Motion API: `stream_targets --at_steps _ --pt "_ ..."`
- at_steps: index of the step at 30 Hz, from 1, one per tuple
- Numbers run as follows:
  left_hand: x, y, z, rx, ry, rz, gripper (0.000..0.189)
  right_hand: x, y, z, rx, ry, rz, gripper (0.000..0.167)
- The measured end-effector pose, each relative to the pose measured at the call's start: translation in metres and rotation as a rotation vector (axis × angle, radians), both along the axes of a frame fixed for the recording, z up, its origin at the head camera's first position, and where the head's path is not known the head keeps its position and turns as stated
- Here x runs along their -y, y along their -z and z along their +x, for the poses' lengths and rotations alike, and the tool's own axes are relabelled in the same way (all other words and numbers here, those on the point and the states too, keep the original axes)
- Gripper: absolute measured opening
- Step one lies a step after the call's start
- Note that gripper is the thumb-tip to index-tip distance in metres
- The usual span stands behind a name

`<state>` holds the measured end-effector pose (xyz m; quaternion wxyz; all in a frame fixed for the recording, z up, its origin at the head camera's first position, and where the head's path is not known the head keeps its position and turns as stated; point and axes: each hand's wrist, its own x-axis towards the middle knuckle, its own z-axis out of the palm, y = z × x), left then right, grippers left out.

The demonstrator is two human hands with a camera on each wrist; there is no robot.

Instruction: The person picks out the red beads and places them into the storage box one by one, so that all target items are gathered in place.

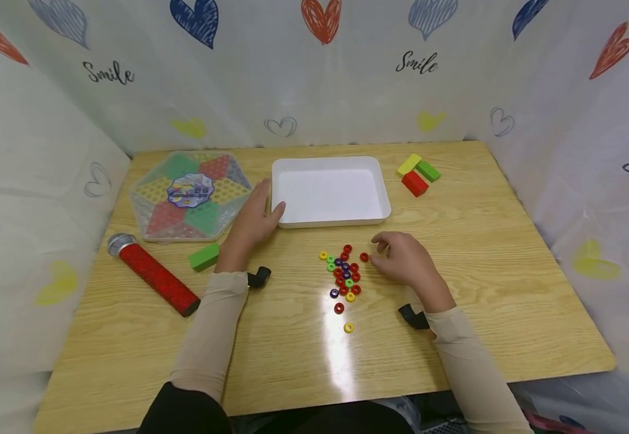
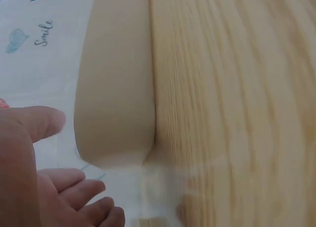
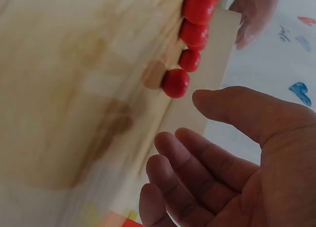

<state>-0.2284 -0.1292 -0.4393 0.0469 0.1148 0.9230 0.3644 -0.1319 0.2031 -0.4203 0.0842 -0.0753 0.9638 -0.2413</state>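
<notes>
Hexagonal game board [image 1: 190, 190] on table [image 1: 515, 289], left; red microphone [image 1: 157, 277], lone green block [image 1: 203, 257] nearer. Yellow block [image 1: 409, 164], second green block [image 1: 429, 170], red block [image 1: 414, 184] bunched right. Heart-print backdrop [image 1: 347, 84].

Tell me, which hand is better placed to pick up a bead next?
Probably the right hand: it is empty and right beside a red bead. The left hand is farther from the beads, at the white tray's left end.

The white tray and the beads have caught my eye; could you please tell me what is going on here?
A person's left hand is at the left end of the white tray, while their right hand, holding nothing, is beside the coloured beads. The beads lie in a loose cluster on the table, outside the tray.
</notes>
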Motion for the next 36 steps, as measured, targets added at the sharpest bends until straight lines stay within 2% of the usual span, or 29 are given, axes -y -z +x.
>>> stream_targets --at_steps 6,12,16,22,27,31,36 --pt "0.001 0.007 -0.005 -0.016 0.009 0.017 0.077 0.003 0.008 0.000 -0.014 -0.032 -0.009 0.033" --pt "0.002 0.006 -0.005 0.021 -0.025 0.055 0.074 0.004 0.010 -0.001 -0.026 -0.040 0.014 0.033" --pt "0.001 0.008 -0.005 0.010 -0.037 0.113 0.073 0.006 0.010 -0.002 -0.026 -0.043 0.031 0.033" --pt "0.000 0.016 -0.006 0.015 -0.004 0.265 0.069 0.007 0.012 -0.002 -0.026 -0.049 0.036 0.031" --pt "-0.001 0.020 -0.005 0.063 -0.033 0.303 0.069 0.009 0.013 -0.003 -0.025 -0.056 0.042 0.029" --pt "-0.003 0.021 -0.005 0.108 -0.037 0.380 0.070 0.010 0.014 -0.004 -0.035 -0.062 0.045 0.025" --pt "-0.004 0.022 -0.005 0.114 -0.042 0.403 0.070 0.010 0.013 -0.006 -0.050 -0.074 0.046 0.020"
